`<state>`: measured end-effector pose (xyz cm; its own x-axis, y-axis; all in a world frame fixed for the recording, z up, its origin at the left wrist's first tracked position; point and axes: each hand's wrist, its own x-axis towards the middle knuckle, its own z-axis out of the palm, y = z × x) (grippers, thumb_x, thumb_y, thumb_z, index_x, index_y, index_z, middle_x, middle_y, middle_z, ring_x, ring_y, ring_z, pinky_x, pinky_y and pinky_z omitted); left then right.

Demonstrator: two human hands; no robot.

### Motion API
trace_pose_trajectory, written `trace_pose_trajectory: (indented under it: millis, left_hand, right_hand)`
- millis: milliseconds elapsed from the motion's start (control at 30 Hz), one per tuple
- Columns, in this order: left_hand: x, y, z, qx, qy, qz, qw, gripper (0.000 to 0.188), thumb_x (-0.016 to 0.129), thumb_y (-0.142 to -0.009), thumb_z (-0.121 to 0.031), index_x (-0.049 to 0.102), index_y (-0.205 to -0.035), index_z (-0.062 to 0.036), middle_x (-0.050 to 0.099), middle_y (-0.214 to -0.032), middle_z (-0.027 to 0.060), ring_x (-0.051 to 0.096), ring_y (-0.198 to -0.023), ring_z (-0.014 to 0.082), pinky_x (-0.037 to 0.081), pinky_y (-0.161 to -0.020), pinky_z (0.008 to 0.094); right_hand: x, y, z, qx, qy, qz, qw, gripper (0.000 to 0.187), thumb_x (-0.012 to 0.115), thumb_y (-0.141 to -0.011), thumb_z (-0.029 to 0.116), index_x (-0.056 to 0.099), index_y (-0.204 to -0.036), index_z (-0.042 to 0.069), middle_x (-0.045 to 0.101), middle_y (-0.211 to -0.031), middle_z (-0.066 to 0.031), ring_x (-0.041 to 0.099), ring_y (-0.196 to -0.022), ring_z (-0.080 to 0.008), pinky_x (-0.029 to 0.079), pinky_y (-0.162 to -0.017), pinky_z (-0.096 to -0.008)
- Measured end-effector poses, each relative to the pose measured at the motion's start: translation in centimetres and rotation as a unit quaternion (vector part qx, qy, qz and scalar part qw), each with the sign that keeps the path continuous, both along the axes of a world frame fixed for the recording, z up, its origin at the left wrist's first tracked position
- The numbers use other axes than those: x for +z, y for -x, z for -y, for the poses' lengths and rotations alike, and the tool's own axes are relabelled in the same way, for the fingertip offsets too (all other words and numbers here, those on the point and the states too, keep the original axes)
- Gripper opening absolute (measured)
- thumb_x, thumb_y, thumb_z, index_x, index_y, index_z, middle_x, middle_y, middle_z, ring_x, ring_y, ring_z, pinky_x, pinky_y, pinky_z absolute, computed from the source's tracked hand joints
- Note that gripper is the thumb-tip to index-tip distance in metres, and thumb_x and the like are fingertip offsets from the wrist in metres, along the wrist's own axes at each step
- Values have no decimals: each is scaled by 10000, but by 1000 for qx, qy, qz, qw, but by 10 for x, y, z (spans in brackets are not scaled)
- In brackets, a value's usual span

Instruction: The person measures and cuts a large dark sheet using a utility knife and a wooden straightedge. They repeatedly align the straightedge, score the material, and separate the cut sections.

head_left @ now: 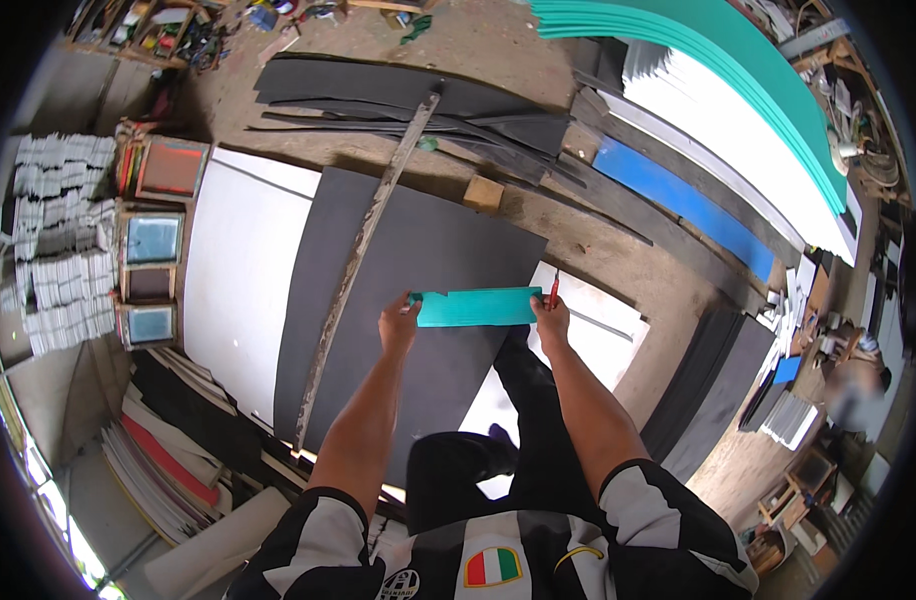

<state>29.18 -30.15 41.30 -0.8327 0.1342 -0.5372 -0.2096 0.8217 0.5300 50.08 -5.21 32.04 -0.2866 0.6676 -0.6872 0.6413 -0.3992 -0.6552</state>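
Note:
A short teal strip (480,309), like foam sheet, is stretched level between my two hands above a large black sheet (418,225). There is a small notch in its upper edge, left of the middle. My left hand (399,324) pinches the left end. My right hand (551,320) grips the other end, and a slim red tool (554,288) sticks up from its fingers; whether it is a pen or a knife I cannot tell. A long, worn straight bar (366,235) lies across the black sheet, left of my hands.
White sheet (240,260) shows beyond the black sheet's left side. Dark offcuts (408,95) and a small wooden block (483,193) lie farther off. Stacked teal sheets (698,60) are at far right, near a blue strip (683,205). Wood-framed screens (153,240) stand left.

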Motion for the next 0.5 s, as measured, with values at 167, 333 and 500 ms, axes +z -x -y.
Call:
trace_pose_trajectory:
  millis: [167, 333, 500]
  left_hand:
    - [-55, 62, -54, -112, 20, -44, 992, 460, 788, -906, -254, 714, -1341, -127, 764, -1036, 130, 737, -973, 290, 554, -855, 406]
    - [-135, 116, -103, -222, 55, -26, 973, 457, 787, -910, -266, 716, -1339, -123, 766, -1002, 117, 736, -952, 293, 555, -846, 410]
    - [-268, 156, -130, -281, 30, -3, 959, 472, 788, -921, -303, 715, -1346, -111, 759, -980, 131, 731, -929, 290, 551, -835, 409]
  right_hand:
    - [-23, 30, -19, -29, -72, 82, 994, 325, 830, -906, 291, 708, -1004, 6, 688, -863, -57, 615, -761, -192, 504, -766, -371]
    - [-82, 59, -42, -82, -42, 111, 989, 455, 801, -881, 402, 750, -1130, 23, 755, -1030, -187, 717, -999, -342, 514, -891, -436]
    - [-210, 81, -52, -124, -87, 130, 980, 434, 799, -886, 383, 749, -1134, 30, 746, -1038, -197, 701, -1011, -377, 508, -891, -458]
